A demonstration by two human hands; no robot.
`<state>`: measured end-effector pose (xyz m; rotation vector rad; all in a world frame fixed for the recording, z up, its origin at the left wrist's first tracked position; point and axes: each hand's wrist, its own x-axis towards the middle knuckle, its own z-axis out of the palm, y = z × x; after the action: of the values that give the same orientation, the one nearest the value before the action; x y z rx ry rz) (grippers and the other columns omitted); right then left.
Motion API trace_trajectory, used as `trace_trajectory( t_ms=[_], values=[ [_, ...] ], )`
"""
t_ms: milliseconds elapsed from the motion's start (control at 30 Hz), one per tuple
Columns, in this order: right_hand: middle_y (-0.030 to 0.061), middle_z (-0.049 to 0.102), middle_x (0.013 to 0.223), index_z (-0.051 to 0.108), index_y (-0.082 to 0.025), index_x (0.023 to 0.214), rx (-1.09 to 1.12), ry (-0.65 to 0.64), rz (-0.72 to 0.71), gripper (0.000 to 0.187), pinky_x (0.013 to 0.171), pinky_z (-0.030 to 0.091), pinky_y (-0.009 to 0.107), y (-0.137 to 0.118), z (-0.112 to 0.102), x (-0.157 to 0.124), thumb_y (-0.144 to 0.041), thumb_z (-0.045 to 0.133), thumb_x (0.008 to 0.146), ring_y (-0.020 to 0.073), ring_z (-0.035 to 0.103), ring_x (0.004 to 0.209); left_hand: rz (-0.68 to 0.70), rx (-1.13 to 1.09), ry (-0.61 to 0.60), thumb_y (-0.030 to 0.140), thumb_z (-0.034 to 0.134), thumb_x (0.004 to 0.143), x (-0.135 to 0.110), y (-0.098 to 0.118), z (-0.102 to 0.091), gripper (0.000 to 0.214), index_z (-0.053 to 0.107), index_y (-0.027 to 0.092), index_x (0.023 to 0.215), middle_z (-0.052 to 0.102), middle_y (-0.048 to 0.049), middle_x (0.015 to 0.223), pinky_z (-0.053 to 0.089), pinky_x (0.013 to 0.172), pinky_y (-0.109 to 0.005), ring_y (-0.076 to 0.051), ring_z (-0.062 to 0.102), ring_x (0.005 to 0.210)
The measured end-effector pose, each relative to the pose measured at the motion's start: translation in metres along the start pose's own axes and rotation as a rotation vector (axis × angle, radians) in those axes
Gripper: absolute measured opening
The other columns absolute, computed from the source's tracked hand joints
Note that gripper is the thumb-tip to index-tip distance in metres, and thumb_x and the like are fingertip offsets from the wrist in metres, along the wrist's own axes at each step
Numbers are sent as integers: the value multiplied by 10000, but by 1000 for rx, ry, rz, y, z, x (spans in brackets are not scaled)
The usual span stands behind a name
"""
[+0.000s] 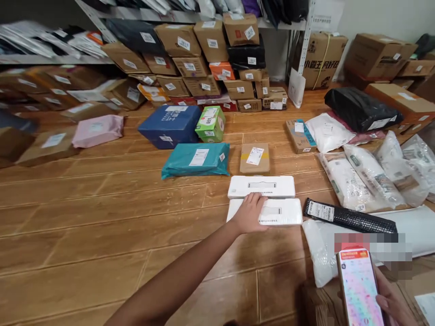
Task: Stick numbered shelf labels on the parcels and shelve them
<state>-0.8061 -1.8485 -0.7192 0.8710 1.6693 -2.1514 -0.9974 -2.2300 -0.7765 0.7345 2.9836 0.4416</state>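
Note:
My left hand (249, 213) reaches out over the nearer of two long white boxes (285, 212). Its fingers curl over the far edge and the thumb is at the near side, so it grips the box across its width. Directly behind, the other white box (261, 185) lies against it on the floor. At the lower right my right hand (390, 294) is wrapped round a smartphone (359, 287) with a bright, colourful screen facing up. Beyond the white boxes sits a small brown carton (254, 158) with a label, and left of it a teal parcel (195, 160).
Behind are a blue box (170, 126), a green box (210, 123) and stacked cartons (202, 86) under a metal shelf (170, 16). On the right lie a black bubble-wrapped parcel (351, 217), white bags (328, 131) and a black parcel (362, 108). A pink parcel (98, 130) lies left.

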Motion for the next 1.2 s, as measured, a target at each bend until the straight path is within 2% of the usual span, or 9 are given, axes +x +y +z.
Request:
trace_trajectory(
  t_ms=[133, 300, 500, 600, 867, 967, 1067, 1167, 1200],
  values=[
    [106, 664, 1350, 638, -330, 1292, -22, -97, -16, 667, 997, 508, 550, 6, 20, 5, -465, 772, 653, 408, 602, 1248, 75, 6, -90, 460, 802, 592, -41, 21, 13, 961, 423, 147, 1417, 462, -177, 1378, 351, 1090, -495, -377, 440, 1236],
    [99, 645, 1378, 675, -319, 1243, -68, -68, 62, 623, 1055, 481, 521, 18, 15, 0, -549, 737, 668, 390, 534, 1331, 132, 38, -109, 204, 675, 804, -136, 48, 73, 811, 331, 336, 1527, 515, -130, 1455, 350, 1114, -492, -319, 503, 1280],
    [126, 639, 1382, 633, -286, 1306, -100, -51, 77, 697, 1000, 515, 528, 36, -13, 16, -549, 737, 669, 399, 590, 1262, 211, 20, -1, -3, 519, 891, -200, 4, 124, 731, 502, 543, 1377, 677, 23, 1254, 343, 1173, -344, -144, 611, 1184],
    [119, 629, 1397, 647, -291, 1295, -91, -42, 77, 697, 1020, 503, 525, 39, -21, 12, -555, 742, 657, 397, 575, 1279, 182, -7, -26, -7, 519, 898, -208, -10, 131, 700, 561, 557, 1310, 695, 33, 1214, 356, 1176, -346, -125, 620, 1170],
    [117, 615, 1413, 603, -323, 1355, -175, -100, 175, 710, 1026, 483, 560, 50, -33, -4, -506, 760, 686, 410, 581, 1268, 17, -127, -224, 90, 521, 948, -213, -10, 145, 508, 675, 517, 1175, 705, 21, 1160, 388, 1156, -368, -135, 611, 1177],
    [109, 616, 1415, 590, -316, 1361, -201, -91, 186, 710, 1018, 486, 555, 52, -26, -2, -503, 749, 696, 405, 602, 1240, 99, -25, -124, 123, 537, 957, -215, 3, 150, 479, 661, 522, 1192, 713, 23, 1091, 424, 1081, -314, -126, 630, 1088],
    [96, 653, 1372, 613, -307, 1308, -222, -94, 192, 677, 1017, 488, 539, 50, -9, 4, -509, 749, 677, 391, 602, 1240, 314, 84, 71, 159, 592, 937, -213, 38, 152, 447, 617, 442, 1282, 712, 20, 1014, 438, 990, -258, -119, 627, 992],
    [89, 702, 1292, 610, -290, 1282, -232, -143, 247, 670, 995, 500, 518, 45, 11, 16, -478, 766, 658, 370, 643, 1172, 563, 97, 173, 229, 564, 957, -188, 71, 137, 420, 557, 389, 1345, 705, 25, 1005, 448, 922, -245, -117, 621, 929],
    [87, 713, 1268, 601, -287, 1285, -227, -165, 259, 678, 976, 509, 512, 44, 16, 20, -468, 769, 655, 362, 664, 1130, 555, 90, 167, 277, 549, 964, -172, 74, 126, 423, 527, 394, 1370, 699, 14, 1031, 453, 932, -277, -137, 623, 949]
  ],
)
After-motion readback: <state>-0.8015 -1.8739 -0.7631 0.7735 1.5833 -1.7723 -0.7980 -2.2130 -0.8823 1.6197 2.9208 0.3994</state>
